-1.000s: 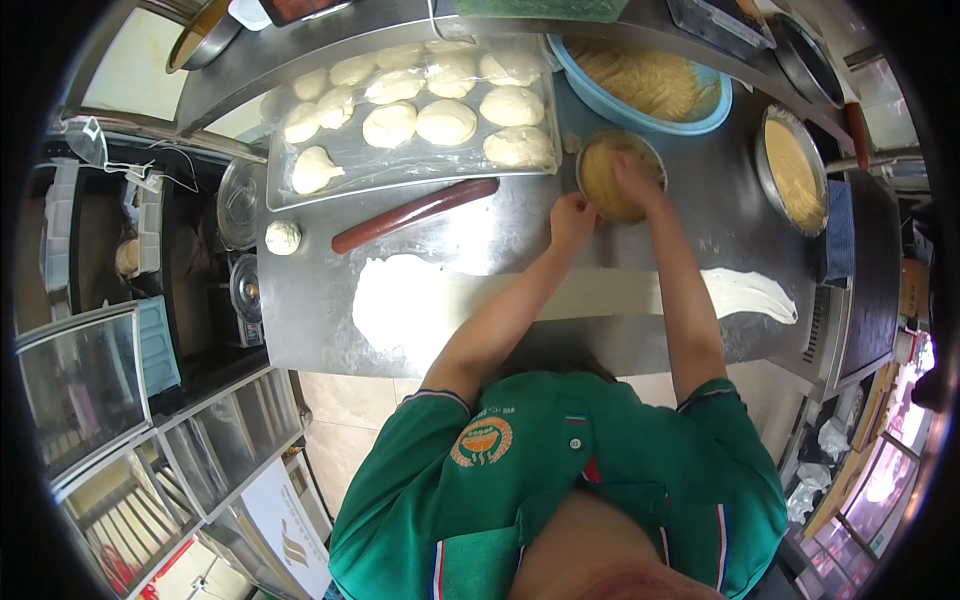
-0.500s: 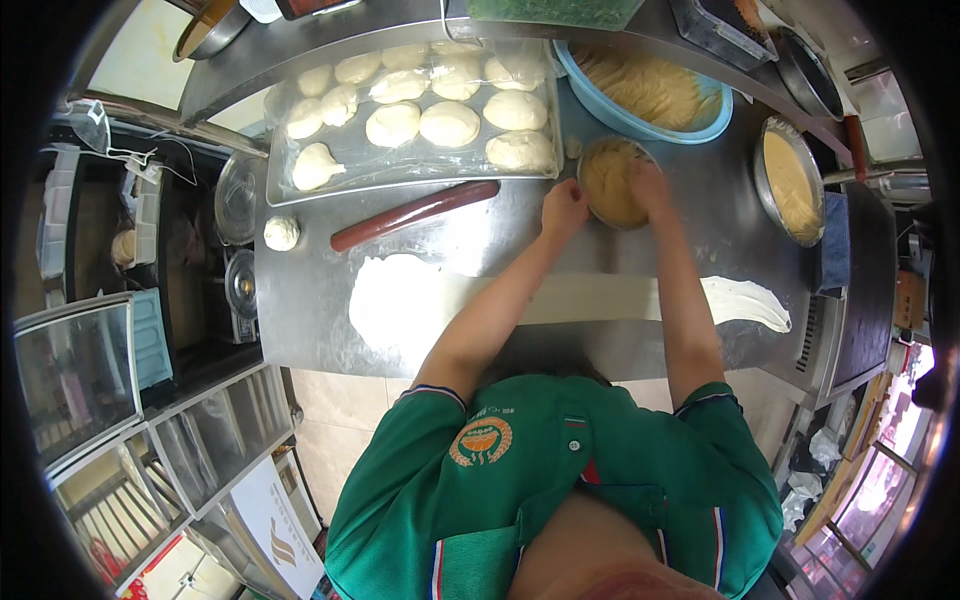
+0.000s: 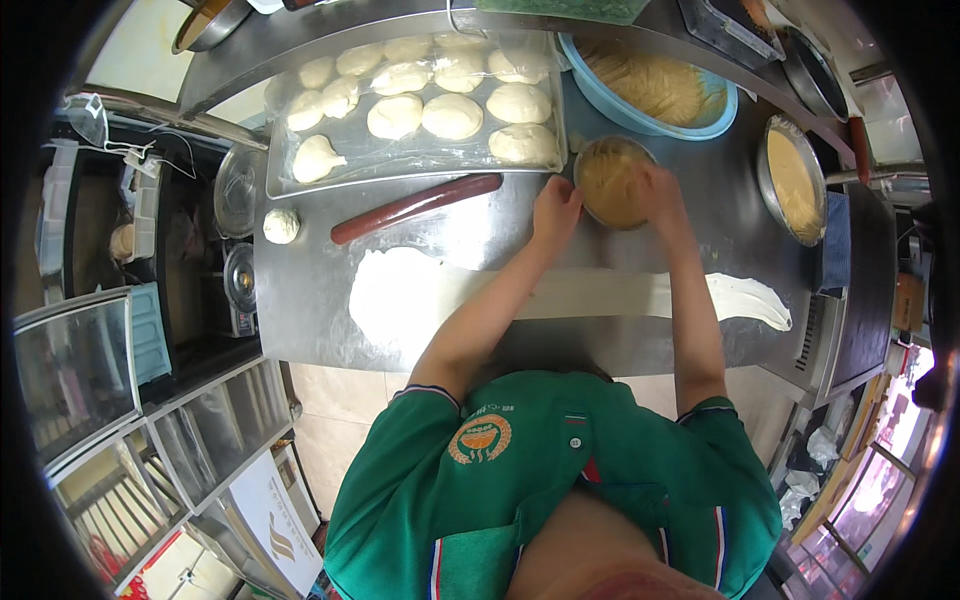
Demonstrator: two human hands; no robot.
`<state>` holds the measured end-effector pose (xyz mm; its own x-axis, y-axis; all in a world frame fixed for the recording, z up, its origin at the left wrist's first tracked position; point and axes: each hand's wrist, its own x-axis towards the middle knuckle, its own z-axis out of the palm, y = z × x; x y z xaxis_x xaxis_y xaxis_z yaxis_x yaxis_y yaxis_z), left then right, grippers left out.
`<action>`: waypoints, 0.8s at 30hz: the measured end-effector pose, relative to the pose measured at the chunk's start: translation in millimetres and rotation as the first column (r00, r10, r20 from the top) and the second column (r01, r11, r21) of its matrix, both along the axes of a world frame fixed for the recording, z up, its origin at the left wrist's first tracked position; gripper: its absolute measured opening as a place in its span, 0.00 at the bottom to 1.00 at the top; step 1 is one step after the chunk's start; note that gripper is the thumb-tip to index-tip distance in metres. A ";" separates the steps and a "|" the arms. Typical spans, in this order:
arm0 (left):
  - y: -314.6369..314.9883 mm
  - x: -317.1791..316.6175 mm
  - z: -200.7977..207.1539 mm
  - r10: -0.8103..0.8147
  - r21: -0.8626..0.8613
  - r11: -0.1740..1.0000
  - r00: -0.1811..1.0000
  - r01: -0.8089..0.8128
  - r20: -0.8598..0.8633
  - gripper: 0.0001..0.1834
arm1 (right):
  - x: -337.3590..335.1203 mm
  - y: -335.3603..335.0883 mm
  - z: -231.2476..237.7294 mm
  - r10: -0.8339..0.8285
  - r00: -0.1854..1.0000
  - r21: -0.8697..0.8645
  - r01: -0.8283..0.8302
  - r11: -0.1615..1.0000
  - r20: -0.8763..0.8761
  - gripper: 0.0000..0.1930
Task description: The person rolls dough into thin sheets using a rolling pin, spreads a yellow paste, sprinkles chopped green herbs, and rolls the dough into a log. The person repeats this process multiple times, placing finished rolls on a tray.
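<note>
The person wears a green shirt (image 3: 560, 410) with short sleeves (image 3: 400, 440), their hems (image 3: 432, 391) trimmed in thin dark and white bands. An orange, wreath-like round emblem (image 3: 480, 440) sits on the left chest, with small pale lettering (image 3: 493, 408) above it. A pale round button (image 3: 575, 443) fastens the front, near a bit of red lining (image 3: 592, 468). Green flaps (image 3: 480, 560) around the neck carry white, red and blue stripes (image 3: 437, 568).

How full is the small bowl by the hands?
Not empty: tan paste shows inside the bowl; how deep, I cannot tell.
</note>
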<state>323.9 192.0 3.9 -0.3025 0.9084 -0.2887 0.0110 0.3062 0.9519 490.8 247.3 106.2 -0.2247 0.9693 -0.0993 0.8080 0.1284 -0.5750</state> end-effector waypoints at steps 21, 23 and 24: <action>7.2 -11.4 -7.0 -0.049 0.018 0.998 0.981 0.054 -0.186 0.16 | -4.1 14.4 -17.1 -0.057 0.998 0.029 0.056 0.998 0.020 0.23; 13.2 -2.0 -2.5 -0.064 0.028 0.997 0.960 0.074 -0.273 0.16 | 12.4 34.1 -68.0 -0.098 0.967 0.022 0.096 0.995 0.234 0.24; 14.6 8.4 0.1 -0.080 0.033 0.995 0.951 0.094 -0.299 0.16 | 23.0 45.7 -91.4 -0.098 0.979 0.040 0.093 0.995 0.180 0.25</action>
